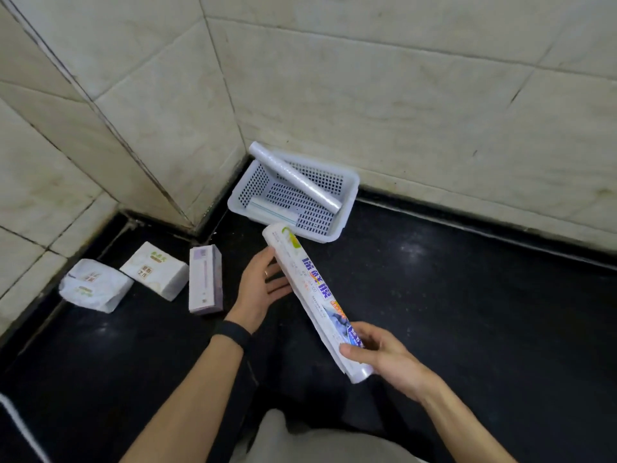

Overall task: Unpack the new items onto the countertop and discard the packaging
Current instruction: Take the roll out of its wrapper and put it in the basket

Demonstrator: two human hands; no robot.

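A long roll of cling film in printed wrapping (312, 289) hangs over the black countertop (467, 295). My right hand (384, 357) grips its near end. My left hand (262, 285) is spread beside the far half, fingertips touching the wrapping. A white perforated basket (347, 192) stands in the corner behind, with an unwrapped pale roll (293, 177) lying slanted across it and a flat pack of zip bags (273, 210) at its front.
Two white tissue packs (95, 284) (155, 274) and a purple-and-white box (205, 279) lie at the left of the counter. Tiled walls (400, 95) close off the back and left. A black band sits on my left wrist.
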